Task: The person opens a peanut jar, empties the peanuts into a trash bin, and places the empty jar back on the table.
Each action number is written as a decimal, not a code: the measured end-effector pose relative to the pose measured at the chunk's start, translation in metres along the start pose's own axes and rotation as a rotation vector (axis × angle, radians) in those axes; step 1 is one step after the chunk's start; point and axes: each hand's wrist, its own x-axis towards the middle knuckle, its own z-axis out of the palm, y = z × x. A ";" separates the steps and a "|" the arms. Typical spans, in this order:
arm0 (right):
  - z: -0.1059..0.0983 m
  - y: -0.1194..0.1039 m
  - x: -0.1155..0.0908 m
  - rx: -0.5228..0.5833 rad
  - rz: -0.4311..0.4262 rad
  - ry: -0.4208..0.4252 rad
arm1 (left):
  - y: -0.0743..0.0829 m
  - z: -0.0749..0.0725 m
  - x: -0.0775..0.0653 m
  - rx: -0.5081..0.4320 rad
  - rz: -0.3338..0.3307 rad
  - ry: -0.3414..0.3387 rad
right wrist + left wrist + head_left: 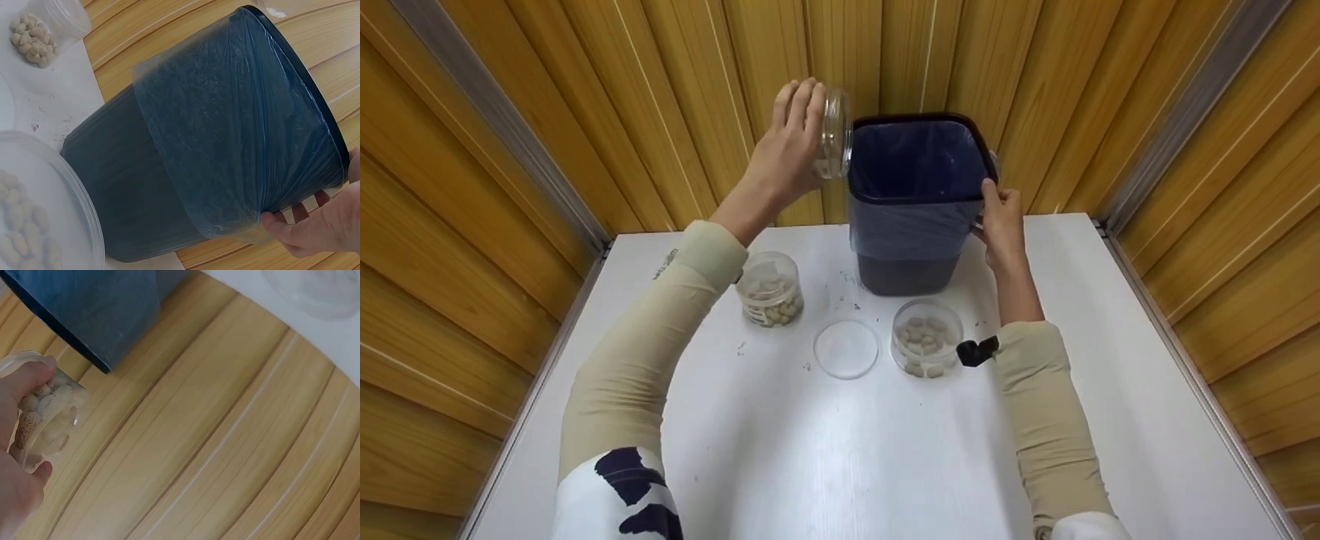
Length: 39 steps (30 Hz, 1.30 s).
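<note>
My left hand (793, 139) grips a clear plastic jar (837, 135), tipped on its side at the left rim of a dark trash bin (907, 270) lined with a blue bag. Pale, nut-like pieces (31, 405) show inside that jar in the left wrist view. With its thumb at the rim, my right hand (1003, 225) holds the bin's right side, fingers against the bag (225, 124). The bin leans somewhat; its bottom is near the table's back edge. Part of the held jar is hidden behind my left fingers.
On the white table (840, 465) stand a jar of pale nut-like pieces (770, 292) at left and a wider clear tub of oval pieces (927, 337) at right. A round clear lid (846, 349) lies between them. Wood-patterned walls (675, 112) enclose the back and sides. Small dark specks dot the tabletop.
</note>
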 end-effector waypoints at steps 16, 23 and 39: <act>0.008 -0.001 -0.001 -0.007 0.005 0.023 | 0.013 0.002 0.023 0.123 0.064 -0.142; 0.007 -0.002 0.000 -0.034 0.017 0.040 | 0.017 0.002 0.025 0.263 0.153 -0.139; 0.007 -0.003 -0.002 -0.053 0.003 0.038 | 0.019 0.001 0.028 0.279 0.194 -0.135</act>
